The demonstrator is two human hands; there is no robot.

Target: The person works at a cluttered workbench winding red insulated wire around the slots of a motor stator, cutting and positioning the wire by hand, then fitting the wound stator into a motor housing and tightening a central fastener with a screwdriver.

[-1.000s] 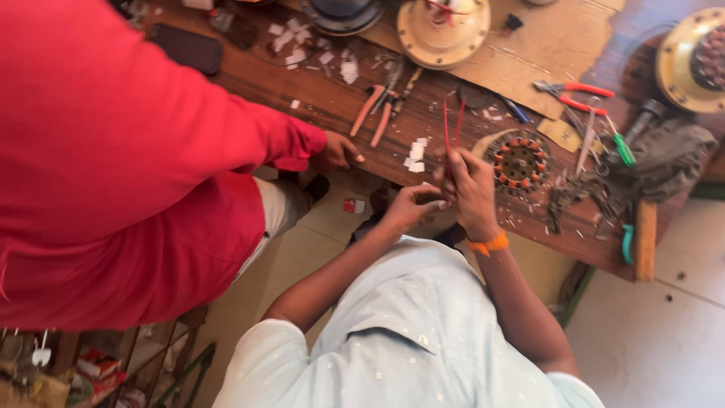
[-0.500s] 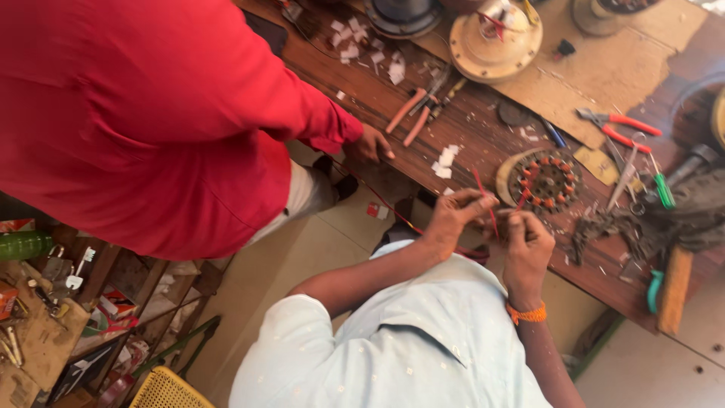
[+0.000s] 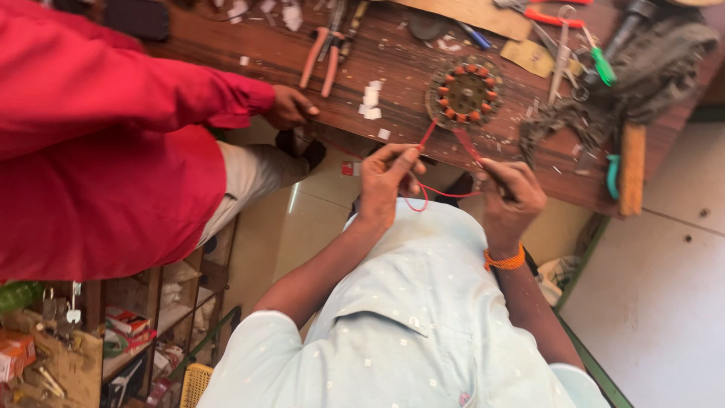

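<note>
My left hand (image 3: pixel 387 181) and right hand (image 3: pixel 507 198) each pinch one end of a single red wire (image 3: pixel 438 193) looping between them. Just beyond my fingers sits one round stator (image 3: pixel 466 92); farther left, a co-worker's hand (image 3: pixel 291 107) beside one pair of pliers (image 3: pixel 321 57).

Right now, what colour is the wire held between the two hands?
Red. The wire loops between the left hand and right hand, clearest in the head view.

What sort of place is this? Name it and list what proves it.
Probably a small electrical repair workshop. A round motor stator with copper-wound coils lies on a scuffed wooden workbench, with orange-handled pliers and screwdrivers nearby. The left hand and right hand handle thin red wire coming from the stator.
</note>
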